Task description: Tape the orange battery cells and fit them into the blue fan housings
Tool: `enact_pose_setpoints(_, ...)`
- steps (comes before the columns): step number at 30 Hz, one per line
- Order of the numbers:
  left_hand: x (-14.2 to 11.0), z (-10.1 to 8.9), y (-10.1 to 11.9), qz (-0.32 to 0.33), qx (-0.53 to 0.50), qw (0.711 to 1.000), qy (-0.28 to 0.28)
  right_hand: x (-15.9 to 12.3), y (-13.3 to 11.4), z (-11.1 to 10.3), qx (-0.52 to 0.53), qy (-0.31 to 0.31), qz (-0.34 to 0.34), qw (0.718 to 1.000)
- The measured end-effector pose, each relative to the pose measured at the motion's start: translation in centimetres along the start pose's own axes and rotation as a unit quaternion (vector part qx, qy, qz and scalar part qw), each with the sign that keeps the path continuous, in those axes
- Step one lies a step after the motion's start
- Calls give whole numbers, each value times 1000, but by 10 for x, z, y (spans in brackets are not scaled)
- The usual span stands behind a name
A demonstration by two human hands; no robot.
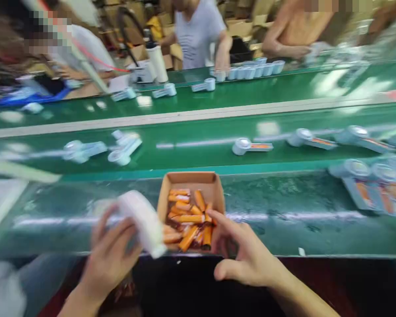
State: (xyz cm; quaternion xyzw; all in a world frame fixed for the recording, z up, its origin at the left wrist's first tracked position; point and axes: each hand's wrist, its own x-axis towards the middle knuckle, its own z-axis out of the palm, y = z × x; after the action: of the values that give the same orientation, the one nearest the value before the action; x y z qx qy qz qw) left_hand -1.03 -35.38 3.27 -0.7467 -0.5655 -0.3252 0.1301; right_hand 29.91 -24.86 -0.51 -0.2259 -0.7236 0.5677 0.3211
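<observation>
Fingers of the left hand (110, 251) are curled around a white, rounded, oblong object (143, 224), which is held tilted over the front left part of an open cardboard box (191, 178); its outline is softened by blur. By the right hand (251, 257), nothing is seen to be gripped: the thumb is held well apart, and the index finger is stretched over the box's right side to the orange cylinders (189, 219) inside; whether they are touched cannot be told. The cylinders, battery-like in shape, are bright orange with darker ends, and are heaped loosely at mixed angles across the box floor, some marked by pale glints. The box is set on the green work surface (277, 237), close to its near edge. On the green belt (191, 154) beyond, pale blue handled devices (242, 146) are spread out, an orange strip being shown along several handles; more are grouped at the right on the work surface. Dark lines of print are borne by a pale shirt (198, 37) across the line, but they cannot be read. Any lettering on the cylinders or the white object is likewise lost in blur.
</observation>
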Motion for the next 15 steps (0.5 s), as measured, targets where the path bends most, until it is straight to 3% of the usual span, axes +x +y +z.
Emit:
enact_pose_setpoints(3, -18, -14, 7, 61, 58, 996, 27, 10, -23, 63, 60, -220, 7, 974)
enact_pose_setpoints(5, -28, -19, 6, -13, 42, 998, 46, 10, -28, 82, 4, -308, -28, 951)
enact_pose_setpoints(7, -42, -19, 4, -118, 10, 991, 61, 16, -27, 81, -85, -357, -42, 929)
enact_pose_setpoints(9, -60, -12, 0, -203, -39, 976, 68, 37, -23, 67, -170, -341, -18, 924)
enact_pose_setpoints(11, -76, 1, -2, -243, -86, 963, 76, 72, -18, 50, -263, -266, 20, 927)
enact_pose_setpoints(13, -87, 15, -2, -250, -111, 959, 77, 114, -8, 41, -395, -199, 58, 895)
enact_pose_setpoints(15, -91, 27, 1, -243, -116, 961, 70, 150, 5, 41, -478, -218, 80, 847)
